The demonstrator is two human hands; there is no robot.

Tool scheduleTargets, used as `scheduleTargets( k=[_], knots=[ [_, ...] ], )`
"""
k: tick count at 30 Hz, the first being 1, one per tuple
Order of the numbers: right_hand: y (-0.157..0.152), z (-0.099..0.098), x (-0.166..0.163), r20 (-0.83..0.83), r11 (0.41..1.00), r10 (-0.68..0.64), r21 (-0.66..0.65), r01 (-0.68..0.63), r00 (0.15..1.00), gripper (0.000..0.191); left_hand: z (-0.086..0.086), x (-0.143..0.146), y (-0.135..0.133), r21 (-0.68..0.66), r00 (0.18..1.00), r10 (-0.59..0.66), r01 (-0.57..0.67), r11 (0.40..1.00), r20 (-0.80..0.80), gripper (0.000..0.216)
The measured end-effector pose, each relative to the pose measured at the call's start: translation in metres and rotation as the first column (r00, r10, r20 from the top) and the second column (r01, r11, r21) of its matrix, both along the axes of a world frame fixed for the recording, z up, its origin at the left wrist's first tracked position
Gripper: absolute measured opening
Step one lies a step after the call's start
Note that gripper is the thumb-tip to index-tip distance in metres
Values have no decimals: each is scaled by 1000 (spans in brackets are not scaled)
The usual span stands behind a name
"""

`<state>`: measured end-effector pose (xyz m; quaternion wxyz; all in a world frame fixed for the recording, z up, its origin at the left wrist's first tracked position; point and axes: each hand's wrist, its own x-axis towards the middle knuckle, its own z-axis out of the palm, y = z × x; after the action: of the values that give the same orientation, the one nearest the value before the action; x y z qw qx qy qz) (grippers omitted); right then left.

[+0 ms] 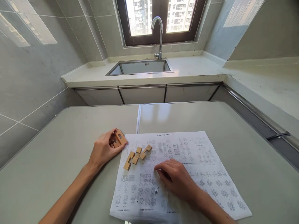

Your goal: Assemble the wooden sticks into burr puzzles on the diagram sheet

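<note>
My left hand (104,148) is closed around a reddish-brown wooden block (120,137) with an oval slot, at the upper left corner of a printed sheet (193,199). Its palm side and part of the block are hidden behind the fingers. To the right of this hand, several lighter notched wooden puzzle pieces (129,161) lie on the sheet in a loose slanting row. My right hand (174,177) rests on the middle of the sheet, fingers loosely bent and thumb a little apart from the index finger. I see nothing held in it. Small line drawings cover the paper.
The pale table (70,130) has a seam running down its middle. Beyond its far edge stands a white counter (191,68) with a sink (142,66), a tall faucet (160,37) and a window behind. A tiled wall (35,77) borders the left; another counter (268,81) runs along the right.
</note>
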<state>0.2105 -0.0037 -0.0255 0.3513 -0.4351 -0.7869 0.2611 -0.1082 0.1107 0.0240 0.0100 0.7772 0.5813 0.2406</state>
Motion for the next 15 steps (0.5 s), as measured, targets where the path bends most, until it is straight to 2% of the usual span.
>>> scheduleTargets(
  k=[3, 5, 7, 9, 12, 15],
  knots=[
    [-1, 3, 1, -29, 999, -15, -44, 13, 999, 21, 13, 8, -11, 11, 995, 7, -8, 1000, 102, 77],
    [1, 9, 5, -112, 985, -21, -171, 2, 993, 18, 26, 21, -22, 49, 991, -37, 31, 998, 130, 74],
    [4, 18, 11, -289, 913, -38, -399, -84, 956, 22, 39, 40, -37, 75, 985, -118, 110, 991, 122, 75],
    [9, 26, 18, -511, 806, -80, -538, -245, 856, 37, 49, 63, -51, 82, 961, -246, 236, 968, 130, 78],
    [14, 32, 27, -716, 674, -91, -555, -487, 692, 63, 53, 100, -65, 113, 884, -446, 433, 894, 139, 86],
    [16, 31, 32, -746, 615, -102, -567, -548, 658, 68, 41, 131, -70, 166, 796, -591, 570, 805, 129, 91]
  ],
)
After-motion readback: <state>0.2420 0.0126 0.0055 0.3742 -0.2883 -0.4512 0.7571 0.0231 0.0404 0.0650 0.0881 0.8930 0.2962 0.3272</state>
